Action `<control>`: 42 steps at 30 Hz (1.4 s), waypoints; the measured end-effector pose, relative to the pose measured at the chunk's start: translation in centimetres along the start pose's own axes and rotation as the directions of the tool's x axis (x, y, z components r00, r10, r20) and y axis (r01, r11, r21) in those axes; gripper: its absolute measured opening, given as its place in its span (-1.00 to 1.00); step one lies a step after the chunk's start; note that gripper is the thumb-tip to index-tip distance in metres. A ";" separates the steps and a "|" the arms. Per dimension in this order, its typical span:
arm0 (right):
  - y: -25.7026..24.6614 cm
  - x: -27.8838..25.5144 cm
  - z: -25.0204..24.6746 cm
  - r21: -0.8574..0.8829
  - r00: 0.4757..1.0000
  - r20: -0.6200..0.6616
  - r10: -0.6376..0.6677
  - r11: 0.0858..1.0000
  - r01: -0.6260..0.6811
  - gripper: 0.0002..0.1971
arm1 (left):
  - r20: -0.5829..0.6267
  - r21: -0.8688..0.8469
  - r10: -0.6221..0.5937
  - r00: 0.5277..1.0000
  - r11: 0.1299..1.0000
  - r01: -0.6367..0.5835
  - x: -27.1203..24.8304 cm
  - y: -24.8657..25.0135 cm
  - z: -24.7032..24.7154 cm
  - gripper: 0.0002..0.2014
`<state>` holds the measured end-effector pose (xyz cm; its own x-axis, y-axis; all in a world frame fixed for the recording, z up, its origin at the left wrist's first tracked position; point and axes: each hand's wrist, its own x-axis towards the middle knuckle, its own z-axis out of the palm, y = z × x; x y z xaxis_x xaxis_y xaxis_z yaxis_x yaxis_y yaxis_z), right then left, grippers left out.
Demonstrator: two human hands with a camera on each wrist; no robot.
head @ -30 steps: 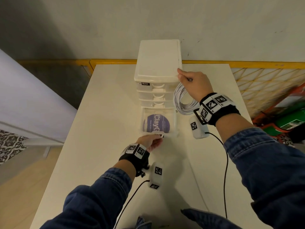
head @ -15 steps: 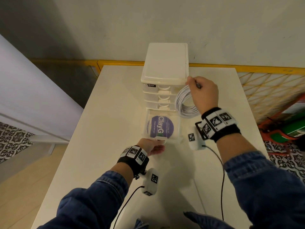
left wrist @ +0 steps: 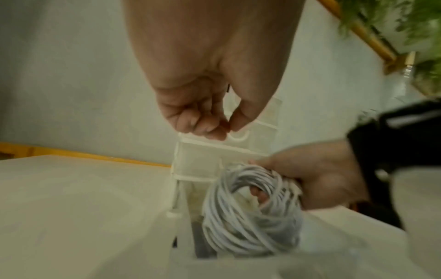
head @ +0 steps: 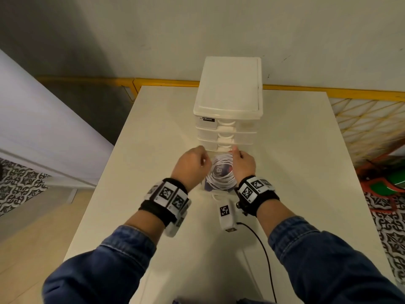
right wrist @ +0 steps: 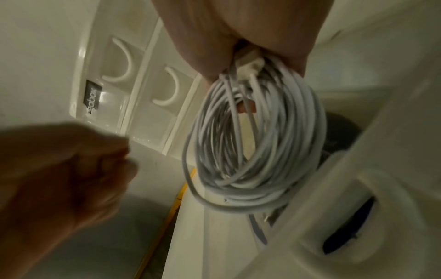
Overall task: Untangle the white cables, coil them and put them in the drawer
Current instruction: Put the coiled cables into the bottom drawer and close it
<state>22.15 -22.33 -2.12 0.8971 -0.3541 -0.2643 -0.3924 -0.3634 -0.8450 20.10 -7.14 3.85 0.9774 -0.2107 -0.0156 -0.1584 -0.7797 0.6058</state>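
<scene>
A coil of white cable [head: 220,182] hangs from my right hand [head: 243,161], whose fingers and thumb grip its top together with a white plug. The coil [right wrist: 257,151] sits low in the pulled-out bottom drawer [head: 217,195] of the cream drawer unit [head: 228,99], over a purple-labelled item [head: 208,187]. My left hand [head: 192,163] hovers just left of the coil with its fingers curled and thumb on the fingertips, holding nothing. In the left wrist view the left hand [left wrist: 203,117] is above the coil [left wrist: 250,217] and the right hand [left wrist: 317,175].
The unit stands at the back of a cream table [head: 153,150], its upper drawers shut. A yellow rail [head: 328,93] runs behind the table. A black wire [head: 263,249] trails from the right wrist camera across the near tabletop.
My right hand carried the coil from beside the unit down and left into the pulled-out drawer. My left hand let go of the drawer handle and rose to the coil's left side.
</scene>
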 end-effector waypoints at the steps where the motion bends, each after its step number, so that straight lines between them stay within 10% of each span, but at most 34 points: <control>1: 0.0 0.2 0.2 -0.019 1.000 0.005 0.004 1.000 -0.004 -0.48 | 0.004 0.009 0.092 0.996 0.996 -0.092 0.0 0.2 1.2 -0.85; 7: 0.0 0.5 0.4 0.035 0.999 0.033 0.005 0.999 -0.006 -0.53 | 0.254 0.374 0.019 0.967 0.920 -0.116 -1.1 -1.0 7.8 -0.26; 19: 0.4 -0.9 -2.4 -0.411 0.943 0.195 -0.270 0.850 0.329 -0.64 | 0.187 0.168 -0.014 0.982 0.986 -0.018 1.6 -1.4 8.6 -0.18; 30: 3.0 -1.5 -4.1 -0.251 0.867 0.379 -0.323 0.866 0.433 -0.48 | 0.182 0.297 0.033 0.983 0.951 -0.087 1.9 -1.8 8.3 -0.21; 42: 4.5 -1.1 -4.3 -0.503 0.772 0.405 -0.490 0.586 0.635 -0.53 | 0.283 0.305 -0.030 0.959 0.950 -0.060 2.0 -1.9 8.3 -0.23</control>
<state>18.51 -27.28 -3.61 0.9672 0.2531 0.0217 0.2376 -0.8713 -0.4294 21.14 -10.99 -3.95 0.9024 -0.3449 -0.2582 -0.2517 -0.9085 0.3336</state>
